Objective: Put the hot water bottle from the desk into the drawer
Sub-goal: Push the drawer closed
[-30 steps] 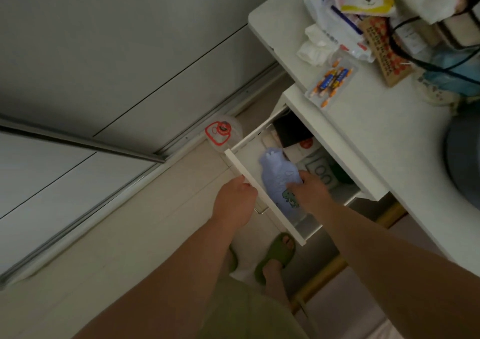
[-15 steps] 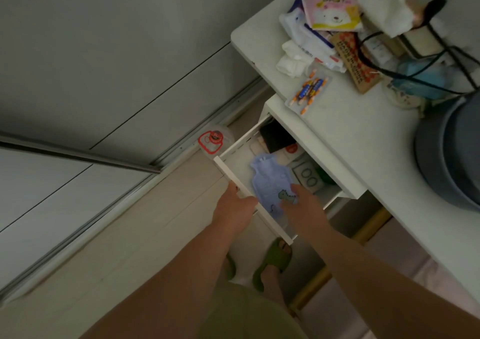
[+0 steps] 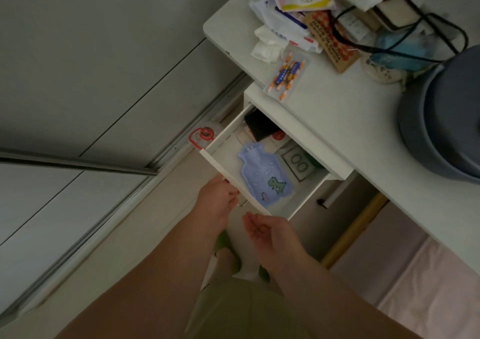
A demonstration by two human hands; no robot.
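Right hand (image 3: 270, 231) has let go and pulled back out, open and empty, so the one flat lilac dinosaur-print hot water bottle (image 3: 265, 175) now lies alone in the open white drawer (image 3: 228, 173), left hand (image 3: 218, 203) still gripping its front.

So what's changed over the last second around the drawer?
The right hand has let go of the pale blue dinosaur-print hot water bottle and drawn back out of the white drawer, now open and empty. The bottle stays flat inside; the left hand still grips the drawer front.
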